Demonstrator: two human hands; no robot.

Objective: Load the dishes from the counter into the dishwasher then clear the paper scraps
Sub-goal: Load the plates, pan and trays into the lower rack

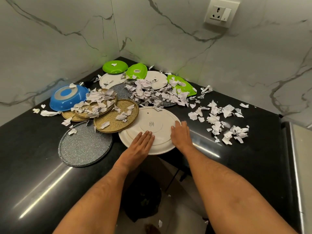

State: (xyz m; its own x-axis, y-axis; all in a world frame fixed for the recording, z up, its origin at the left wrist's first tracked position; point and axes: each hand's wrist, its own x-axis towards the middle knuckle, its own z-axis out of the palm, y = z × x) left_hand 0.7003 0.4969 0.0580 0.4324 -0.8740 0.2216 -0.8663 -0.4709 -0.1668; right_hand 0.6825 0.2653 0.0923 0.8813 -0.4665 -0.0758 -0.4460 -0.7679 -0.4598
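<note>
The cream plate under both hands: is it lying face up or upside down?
Upside down. The cream plate shows its foot ring and printed maker's mark on top; it lies flat on the black counter.

White marble-look wall panels (67, 31) with grey veining meet in a corner behind a glossy black counter (42, 166), which carries bright streaks of reflected light. A white socket and switch plate (221, 11) sits high on the right wall. Pale floor tiles (179, 200) show below the counter's edge
</note>
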